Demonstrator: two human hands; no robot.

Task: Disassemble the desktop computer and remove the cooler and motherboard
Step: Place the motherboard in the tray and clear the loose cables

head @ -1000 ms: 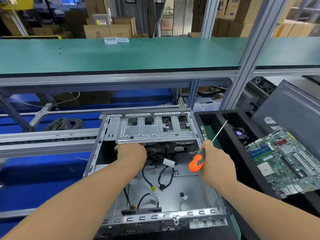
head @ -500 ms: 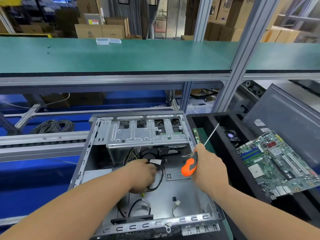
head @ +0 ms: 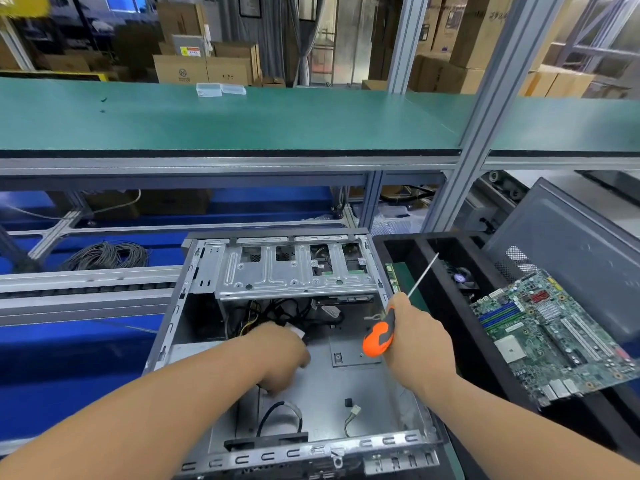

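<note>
The motherboard [head: 550,337] already lies in the black tray [head: 408,244] right of the open case [head: 349,393]. The left hand [head: 277,355] curls around loose cables [head: 277,310]; gather them gently, clear of sharp edges. The right hand [head: 415,337] grips the screwdriver [head: 381,336], tip best kept away.

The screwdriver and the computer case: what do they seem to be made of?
Screwdriver: orange and black handle, probably plastic or rubber, matte; thin bright shaft, likely steel. Computer case: bare grey sheet metal, judging by stamped slots and folded edges with a dull sheen.
</note>
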